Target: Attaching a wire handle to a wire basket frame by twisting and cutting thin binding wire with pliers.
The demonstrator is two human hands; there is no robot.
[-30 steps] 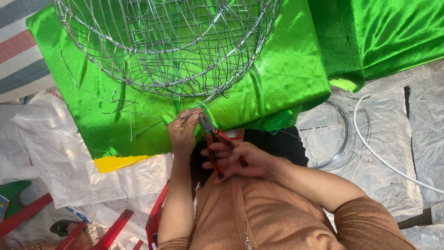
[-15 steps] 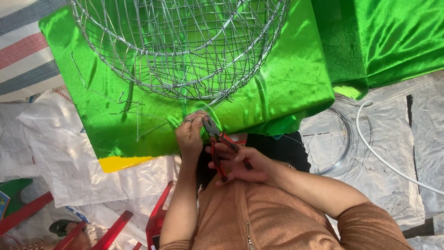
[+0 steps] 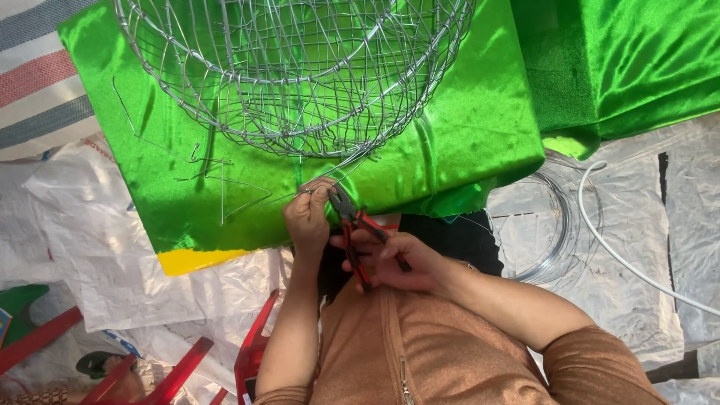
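While right hand (image 3: 394, 259) grips pliers (image 3: 358, 225) — left hand (image 3: 309, 217) pinches wire (image 3: 341, 171)

No packages, labels, signs or screens visible.

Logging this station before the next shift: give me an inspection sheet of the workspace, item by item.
Surface: green satin cloth over a block, its yellow corner showing.
Job's things: wire-mesh frame on the cloth; thin wire runs from it to the hands; red-handled pliers.
Clutter: cut wire pieces scattered on the cloth.
Grippers: left hand pinches the wire at the plier tips; right hand grips the pliers' handles.
Cables: white cable across the plastic sheeting; wire coil.
Surroundings: red plastic furniture, striped mat.
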